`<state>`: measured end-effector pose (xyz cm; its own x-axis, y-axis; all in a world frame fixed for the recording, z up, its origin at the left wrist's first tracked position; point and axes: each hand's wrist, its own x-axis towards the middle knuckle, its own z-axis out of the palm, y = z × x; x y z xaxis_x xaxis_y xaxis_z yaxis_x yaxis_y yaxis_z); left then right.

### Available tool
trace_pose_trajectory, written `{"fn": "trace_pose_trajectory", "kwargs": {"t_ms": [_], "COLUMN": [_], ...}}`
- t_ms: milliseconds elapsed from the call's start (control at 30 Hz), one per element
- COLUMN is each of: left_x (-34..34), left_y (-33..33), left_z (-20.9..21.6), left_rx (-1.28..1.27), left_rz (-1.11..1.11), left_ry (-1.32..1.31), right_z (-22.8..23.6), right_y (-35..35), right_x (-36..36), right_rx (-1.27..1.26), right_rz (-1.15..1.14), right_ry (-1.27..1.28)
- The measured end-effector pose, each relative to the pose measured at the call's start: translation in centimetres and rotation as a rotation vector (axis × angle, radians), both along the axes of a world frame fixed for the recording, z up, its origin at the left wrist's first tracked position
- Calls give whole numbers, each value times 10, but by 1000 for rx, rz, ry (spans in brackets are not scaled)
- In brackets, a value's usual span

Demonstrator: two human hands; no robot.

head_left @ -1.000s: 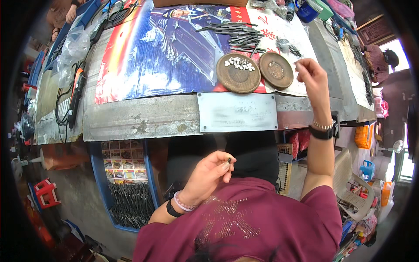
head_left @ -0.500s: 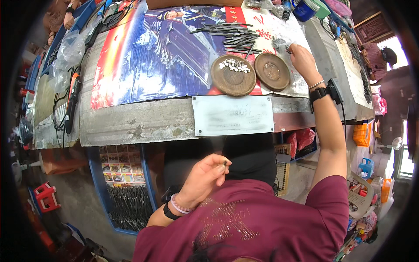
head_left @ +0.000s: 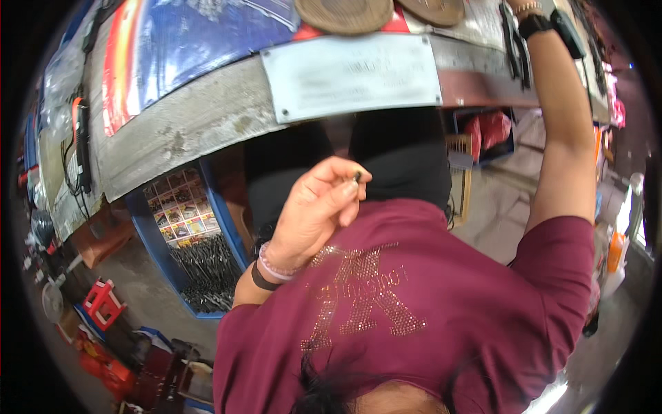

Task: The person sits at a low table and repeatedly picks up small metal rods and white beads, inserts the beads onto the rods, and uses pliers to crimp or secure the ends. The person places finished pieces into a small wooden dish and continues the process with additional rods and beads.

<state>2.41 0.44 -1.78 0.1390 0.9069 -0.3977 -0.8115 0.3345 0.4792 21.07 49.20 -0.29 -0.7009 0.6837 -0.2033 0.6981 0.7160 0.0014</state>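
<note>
Left hand (head_left: 318, 207) pinches a tiny dark metal piece (head_left: 357, 177) between thumb and fingertips; likely light, rigid, easily dropped, best gripped by its sides. Right hand is out of frame above the wrist; its fingers cannot be told.

Looking like a small workshop stall. Showing a worn metal-edged workbench (head_left: 207, 117), 2 round trays (head_left: 345, 10), pliers (head_left: 514, 48) lying on top. Holding dark metal parts in a blue bin (head_left: 207, 276) below.

Metal plate (head_left: 352, 74), blue crate (head_left: 200, 255), red stool (head_left: 102, 303).
</note>
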Motion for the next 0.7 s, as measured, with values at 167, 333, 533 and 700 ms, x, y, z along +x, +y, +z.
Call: {"fn": "trace_pose_trajectory", "kwargs": {"t_ms": [167, 333, 533, 700], "left_x": [0, -3, 13, 19], "left_y": [-6, -2, 14, 19], "left_z": [2, 3, 0, 6], "left_rx": [-10, -5, -38, -43], "left_rz": [23, -19, -89, -131], "left_ry": [-23, 8, -15, -5], "right_z": [33, 65, 51, 20], "right_y": [-47, -151, -306, -356], "right_x": [-7, 13, 45, 27], "right_rx": [136, -67, -638, -1221], "right_rz": [-98, -95, -198, -430], "right_ry": [238, 784, 792, 1059]}}
